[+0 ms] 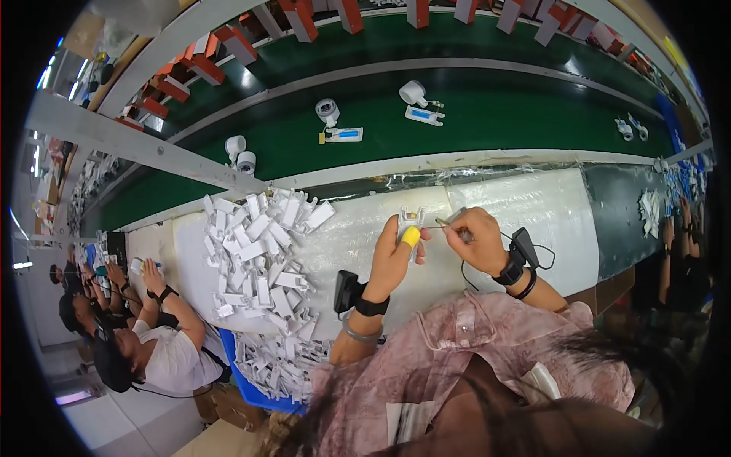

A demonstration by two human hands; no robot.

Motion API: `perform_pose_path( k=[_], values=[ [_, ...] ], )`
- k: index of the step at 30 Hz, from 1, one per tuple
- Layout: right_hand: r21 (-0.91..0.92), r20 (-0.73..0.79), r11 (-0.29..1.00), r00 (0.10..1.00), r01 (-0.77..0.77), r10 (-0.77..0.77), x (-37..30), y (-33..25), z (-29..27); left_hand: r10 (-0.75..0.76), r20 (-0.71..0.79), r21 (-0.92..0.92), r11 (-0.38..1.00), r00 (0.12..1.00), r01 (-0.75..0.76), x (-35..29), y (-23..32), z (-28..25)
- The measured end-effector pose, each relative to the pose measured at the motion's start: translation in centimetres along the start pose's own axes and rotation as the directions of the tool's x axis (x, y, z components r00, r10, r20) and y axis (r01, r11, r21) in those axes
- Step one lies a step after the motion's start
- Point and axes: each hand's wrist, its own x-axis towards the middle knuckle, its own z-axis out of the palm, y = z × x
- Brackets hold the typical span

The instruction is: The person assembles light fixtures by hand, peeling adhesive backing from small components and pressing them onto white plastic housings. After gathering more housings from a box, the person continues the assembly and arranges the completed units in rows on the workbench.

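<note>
My left hand, closed with a yellow cover on its thumb, grips a small white plastic housing with two prongs at its far end. Close on its right, my right hand pinches a small thin piece between thumb and fingertips. That piece points toward the housing; its kind is too small to make out, and whether it touches is unclear. Both hands are above the pale worktop. To the left lies a heap of similar white housings.
A blue bin full of white parts stands below the heap. Beyond the worktop runs a green conveyor carrying white round-headed units and blue-and-white parts. A co-worker sits at the left; another person's arms show at the far right.
</note>
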Motion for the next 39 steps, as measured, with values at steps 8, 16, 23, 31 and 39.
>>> perform_pose_path(
  k=[8, 16, 23, 31, 39],
  values=[
    [0.11, -0.133, 0.987, 0.985, 0.121, -0.106, 0.4, -1.0, 0.7, -0.164, 0.033, -0.232, 0.958, 0.986, 0.168, 0.2, -1.2, 1.1],
    [0.089, -0.093, 0.985, 0.986, 0.146, -0.138, 0.6, -0.9, 0.8, -0.087, 0.071, -0.105, 0.99, 0.994, 0.094, -0.6, -0.6, 1.7],
    [0.064, -0.078, 0.982, 0.982, 0.175, -0.17, 0.6, -0.4, 0.7, -0.057, 0.021, -0.106, 0.993, 0.998, 0.059, -0.8, -0.8, 2.2],
    [0.062, -0.077, 0.986, 0.985, 0.158, -0.153, 0.1, -0.1, 0.5, -0.064, 0.056, 0.004, 0.998, 0.996, 0.064, -0.8, 0.3, 2.6],
    [0.038, -0.069, 0.989, 0.988, 0.143, -0.141, 0.1, -0.3, 0.4, 0.036, 0.029, 0.004, 0.999, 0.999, -0.036, -1.0, -0.6, 2.5]
  ],
)
